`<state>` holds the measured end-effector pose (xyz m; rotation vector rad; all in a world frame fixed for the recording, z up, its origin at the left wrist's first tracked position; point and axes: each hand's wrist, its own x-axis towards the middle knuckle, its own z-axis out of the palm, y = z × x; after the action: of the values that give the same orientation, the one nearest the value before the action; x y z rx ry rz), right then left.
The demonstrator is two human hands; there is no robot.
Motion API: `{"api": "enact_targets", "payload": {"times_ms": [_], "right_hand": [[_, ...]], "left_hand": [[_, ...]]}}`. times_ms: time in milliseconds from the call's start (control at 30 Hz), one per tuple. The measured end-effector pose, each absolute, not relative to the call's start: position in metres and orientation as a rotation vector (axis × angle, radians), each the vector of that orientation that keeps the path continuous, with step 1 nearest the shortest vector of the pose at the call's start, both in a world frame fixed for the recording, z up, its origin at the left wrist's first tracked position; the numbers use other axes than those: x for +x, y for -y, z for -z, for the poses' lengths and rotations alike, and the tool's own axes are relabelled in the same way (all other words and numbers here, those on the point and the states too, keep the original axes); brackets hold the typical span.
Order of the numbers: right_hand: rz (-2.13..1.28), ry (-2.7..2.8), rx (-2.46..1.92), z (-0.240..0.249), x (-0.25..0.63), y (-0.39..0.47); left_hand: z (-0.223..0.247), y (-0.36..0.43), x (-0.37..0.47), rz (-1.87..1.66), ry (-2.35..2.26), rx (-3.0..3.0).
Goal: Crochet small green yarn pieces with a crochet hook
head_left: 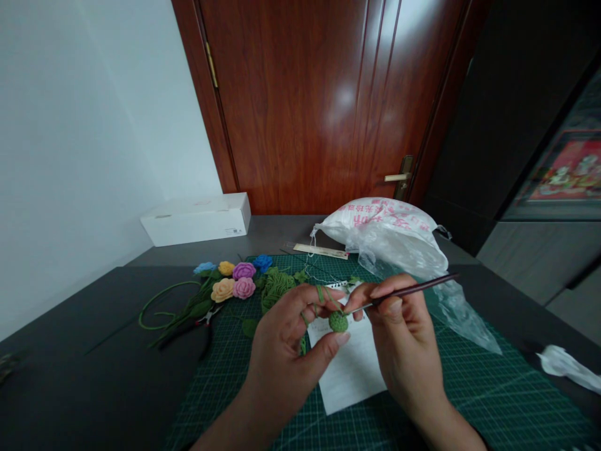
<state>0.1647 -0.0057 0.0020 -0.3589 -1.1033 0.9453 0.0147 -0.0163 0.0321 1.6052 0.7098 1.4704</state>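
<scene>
My left hand (pixel 293 335) pinches a small round green crochet piece (pixel 338 322) between thumb and fingers, with green yarn looped around the fingers. In my right hand (pixel 404 338) is a crochet hook (pixel 413 289) with a dark handle, gripped like a pen. Its thin metal tip reaches the top edge of the crochet piece. A heap of green yarn (pixel 278 287) lies behind my left hand. Under both hands a sheet of white paper (pixel 352 379) with handwriting rests on a green cutting mat (pixel 225 388).
To the left lie crocheted flowers (pixel 243 288) on green stems, beside pliers (pixel 206 319) with dark handles. A white box (pixel 197 219) stands by the wall. At the back right sits a stuffed white plastic bag (pixel 385 219), near a ruler-like strip (pixel 320 251). White crumpled tissue (pixel 568 366) lies far right.
</scene>
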Motion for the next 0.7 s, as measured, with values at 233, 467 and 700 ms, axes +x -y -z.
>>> {"api": "enact_targets", "payload": {"times_ms": [233, 467, 700], "right_hand": [[-0.944, 1.118, -0.364, -0.0044, 0.1679, 0.0056], [-0.925, 1.114, -0.373, -0.0052, 0.1673, 0.006], [-0.881, 1.134, -0.378, -0.0067, 0.1659, 0.0088]], "left_hand": [[-0.0326, 0.0165, 0.0144, -1.427, -0.73, 1.561], [-0.0329, 0.0166, 0.0167, -1.446, -0.734, 1.532], [-0.034, 0.016, 0.0184, -1.408, -0.671, 1.515]]}}
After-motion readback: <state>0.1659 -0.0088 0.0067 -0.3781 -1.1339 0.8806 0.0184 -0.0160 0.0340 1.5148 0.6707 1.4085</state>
